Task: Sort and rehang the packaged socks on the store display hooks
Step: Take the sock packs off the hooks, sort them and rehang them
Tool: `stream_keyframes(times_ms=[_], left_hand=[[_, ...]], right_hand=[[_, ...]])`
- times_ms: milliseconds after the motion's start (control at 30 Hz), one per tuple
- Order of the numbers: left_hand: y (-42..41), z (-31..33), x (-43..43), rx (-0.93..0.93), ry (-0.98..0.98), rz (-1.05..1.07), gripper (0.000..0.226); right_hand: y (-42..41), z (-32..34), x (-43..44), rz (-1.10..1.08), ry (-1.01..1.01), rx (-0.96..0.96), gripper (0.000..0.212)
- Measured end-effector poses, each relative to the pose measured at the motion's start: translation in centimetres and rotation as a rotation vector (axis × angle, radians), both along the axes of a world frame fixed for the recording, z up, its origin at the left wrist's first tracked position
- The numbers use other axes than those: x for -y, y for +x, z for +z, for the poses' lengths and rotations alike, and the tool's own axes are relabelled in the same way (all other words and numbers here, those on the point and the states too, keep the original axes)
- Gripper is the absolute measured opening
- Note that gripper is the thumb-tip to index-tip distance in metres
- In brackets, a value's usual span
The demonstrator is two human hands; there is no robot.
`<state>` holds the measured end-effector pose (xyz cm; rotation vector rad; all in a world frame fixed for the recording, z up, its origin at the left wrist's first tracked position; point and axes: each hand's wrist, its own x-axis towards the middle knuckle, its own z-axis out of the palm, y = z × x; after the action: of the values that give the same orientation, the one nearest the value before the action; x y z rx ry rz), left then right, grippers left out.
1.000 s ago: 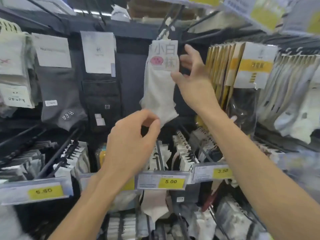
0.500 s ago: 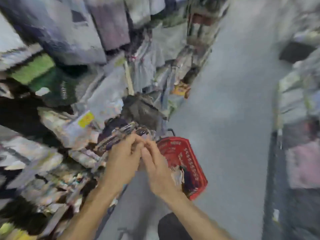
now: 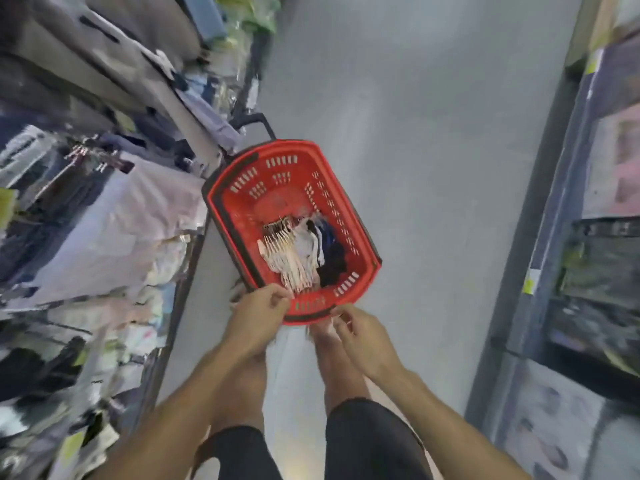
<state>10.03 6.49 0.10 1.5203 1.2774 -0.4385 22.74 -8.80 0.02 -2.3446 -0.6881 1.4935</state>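
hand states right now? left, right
Left hand: fingers curled at the near rim of the red basket; whether it holds anything cannot be told.
Right hand: fingers curled; holding anything cannot be told.

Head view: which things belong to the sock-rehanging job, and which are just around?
Job: red basket; hangered socks piled in it; left hand and right hand at its near rim; display racks on the left.
Just around: grey floor; shelving on the right; the person's legs.
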Motion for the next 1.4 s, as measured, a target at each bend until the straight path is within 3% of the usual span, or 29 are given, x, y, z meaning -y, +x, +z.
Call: stream_keyframes(times_ms=[200,333,433,600,800,900,1067,1167,1300,1400], left_hand=[[1.7,-14.4,-1.2,-0.062,-0.035,0.061,0.018],[2.8,-23.4,-2.3,-0.119,-0.139,0.306,0.029],[3.6,-28.4,-2.7,-0.180,-0.179,0.465,0.038],[4.9,-33.8,-1.8,-0.253,-0.077,0.386,0.070],[6.3,-37.2,-2.0,-0.322,-0.038,0.422,0.089],[6.9,-38.3,-3.0,-0.371,-0.031,0.476,0.092],[6.9,-39.3,-3.8,-0.486,-0.049,0.290,0.108],[7.2,-39.6,-3.8,-0.539,-0.056,0.198,0.116],[8.0,-40.4,-2.9,-0.556,-0.047,0.214,0.115],[8.8,-40.9,-2.3,-0.550,-0.080,0.254,0.121]], right_hand=[[-2.7,-13.7,-2.5,-0.034,-0.025,-0.028,0.026],[-3.1,-23.4,-6.3,-0.074,-0.024,0.065,0.047],[-2.1,-29.6,-9.5,-0.043,0.003,0.115,0.047],[0.7,-36.5,-14.1,0.110,0.028,0.097,0.042],[2.7,-39.5,-15.8,0.085,-0.035,-0.024,0.061],[2.9,-39.9,-15.7,0.078,-0.050,-0.033,0.049],[4.1,-40.1,-15.0,0.082,-0.120,-0.084,0.029],[4.4,-39.6,-14.8,0.061,-0.166,-0.109,0.038],[3.9,-38.7,-14.4,-0.097,-0.126,-0.126,0.054],[4.5,-39.1,-14.1,-0.287,-0.158,-0.206,0.041]])
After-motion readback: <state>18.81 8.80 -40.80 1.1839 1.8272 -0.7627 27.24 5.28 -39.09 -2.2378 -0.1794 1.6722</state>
